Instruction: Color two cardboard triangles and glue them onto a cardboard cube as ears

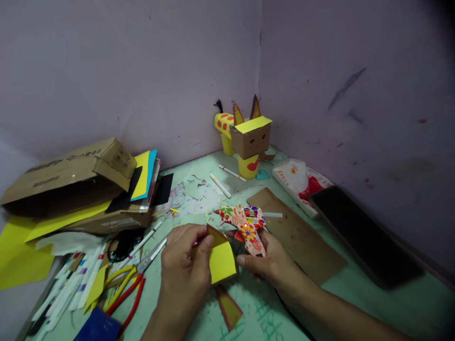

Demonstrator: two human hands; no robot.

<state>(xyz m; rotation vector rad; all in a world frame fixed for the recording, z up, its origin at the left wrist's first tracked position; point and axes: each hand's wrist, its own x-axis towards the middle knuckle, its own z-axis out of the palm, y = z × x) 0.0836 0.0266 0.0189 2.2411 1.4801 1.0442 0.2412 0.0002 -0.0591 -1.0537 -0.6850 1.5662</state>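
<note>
At the near middle of a pale green tabletop, two bare hands work side by side. The left hand has its grip pressed together, thumb against bent fingers, pinching a brown-edged triangular flap that stands at the far edge of a yellow-topped cardboard piece; whether flap and top are joined is hard to tell behind the fingers. The right hand has its grip closed about the handle of a floral-patterned glue gun, nozzle toward the left (a pale glue stick projects from its rear). A loose triangular piece lies flat just below the cardboard piece. Right of the gun, a brown cardboard strip lies near a dark rectangular slab. Behind stands a spotted paper animal with a box head and two pointed ears. At left: red-handled scissors, white markers and an open cardboard box.
</note>
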